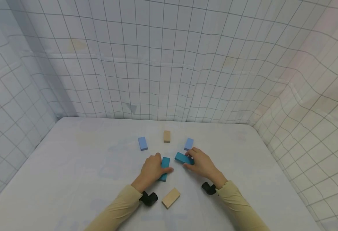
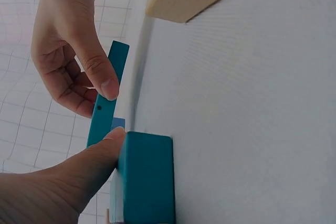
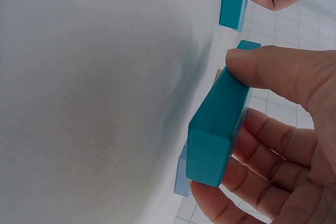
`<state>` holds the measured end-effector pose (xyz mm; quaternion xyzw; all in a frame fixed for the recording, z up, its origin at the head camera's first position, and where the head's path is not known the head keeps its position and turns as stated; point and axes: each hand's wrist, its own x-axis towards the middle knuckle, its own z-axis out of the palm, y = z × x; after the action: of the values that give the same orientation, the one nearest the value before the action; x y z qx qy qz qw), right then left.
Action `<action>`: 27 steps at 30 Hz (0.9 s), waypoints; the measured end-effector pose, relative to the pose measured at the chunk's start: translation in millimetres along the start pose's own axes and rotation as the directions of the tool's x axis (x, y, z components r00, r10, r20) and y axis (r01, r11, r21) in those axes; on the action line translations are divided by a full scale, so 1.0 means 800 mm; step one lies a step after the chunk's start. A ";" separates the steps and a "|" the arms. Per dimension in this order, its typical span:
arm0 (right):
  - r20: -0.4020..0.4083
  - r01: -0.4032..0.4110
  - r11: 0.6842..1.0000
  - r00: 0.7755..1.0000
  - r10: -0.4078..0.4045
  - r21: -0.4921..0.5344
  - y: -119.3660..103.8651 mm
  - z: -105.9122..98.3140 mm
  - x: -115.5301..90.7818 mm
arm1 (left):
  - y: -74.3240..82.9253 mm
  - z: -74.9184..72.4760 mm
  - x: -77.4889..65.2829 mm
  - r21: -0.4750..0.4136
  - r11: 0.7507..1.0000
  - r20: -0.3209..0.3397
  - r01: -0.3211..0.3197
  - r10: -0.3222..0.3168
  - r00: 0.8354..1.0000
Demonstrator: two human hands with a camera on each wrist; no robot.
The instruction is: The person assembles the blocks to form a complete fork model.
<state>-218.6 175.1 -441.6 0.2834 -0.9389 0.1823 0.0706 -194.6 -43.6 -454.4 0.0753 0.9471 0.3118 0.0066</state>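
Observation:
My left hand [image 1: 151, 168] grips a teal wooden block [image 1: 165, 162], with the thumb laid across its top. In the left wrist view that block [image 2: 149, 177] appears to rest on the white tabletop. To its right, my right hand [image 1: 202, 163] pinches a second teal block [image 1: 183, 158] between thumb and fingers. The right wrist view shows this block [image 3: 215, 119] held along its length and raised off the table. The two teal blocks are close but apart. Part of the left block is hidden under the left hand.
Behind the hands lie a blue block [image 1: 143, 143], a small natural-wood block [image 1: 167, 136] and another blue block [image 1: 189, 143]. A longer natural-wood block [image 1: 171, 198] lies nearer, between the forearms. Gridded white cloth [image 1: 169, 64] encloses the white table [image 1: 99, 192].

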 end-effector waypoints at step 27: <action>-0.010 -0.005 1.000 1.000 0.005 -0.011 0.003 0.001 0.001 | -0.044 -0.025 -0.016 -0.077 0.900 0.156 -0.428 0.435 0.887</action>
<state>-220.5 176.6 -442.5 0.2797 -0.9403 0.1785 0.0763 -188.2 -85.5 -459.5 0.3100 0.8961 0.3169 0.0191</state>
